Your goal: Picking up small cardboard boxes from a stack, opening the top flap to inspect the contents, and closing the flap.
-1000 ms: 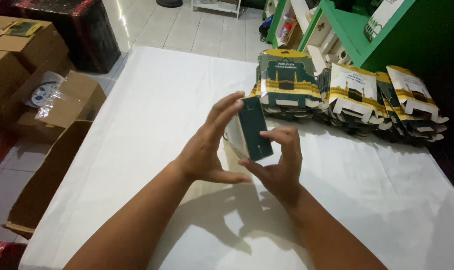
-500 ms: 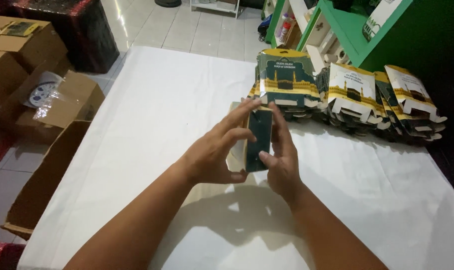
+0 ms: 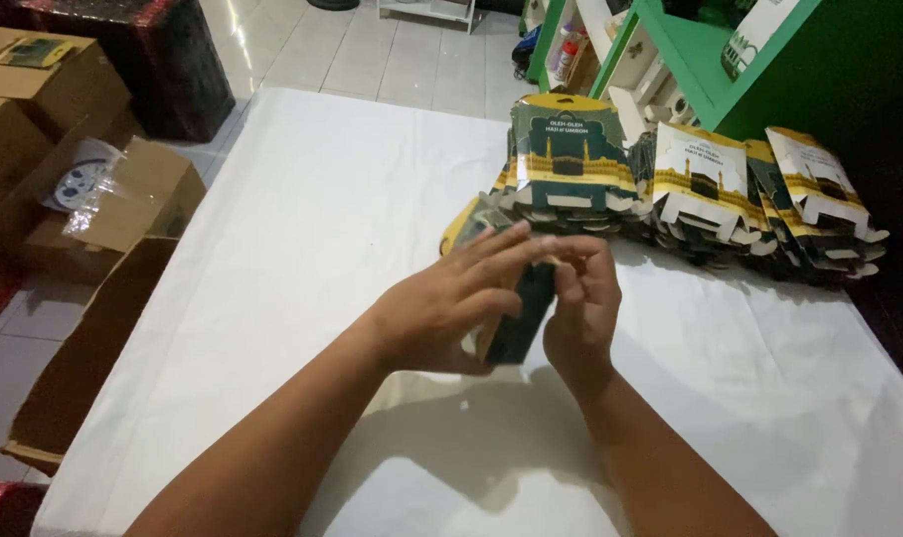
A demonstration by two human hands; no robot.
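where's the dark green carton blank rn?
Head view, centre frame: the dark green carton blank is pressed between the left hand and right hand, above the white table, just in front of the stacked flat cartons.

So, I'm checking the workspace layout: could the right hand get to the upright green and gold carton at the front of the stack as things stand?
Probably yes. The upright carton stands just beyond the right hand with bare white tabletop between, but both hands now grip a dark folded carton, so the right hand is occupied.

My worktop, covered in white cloth, carries overlapping stacks of flat printed carton blanks along its far edge.
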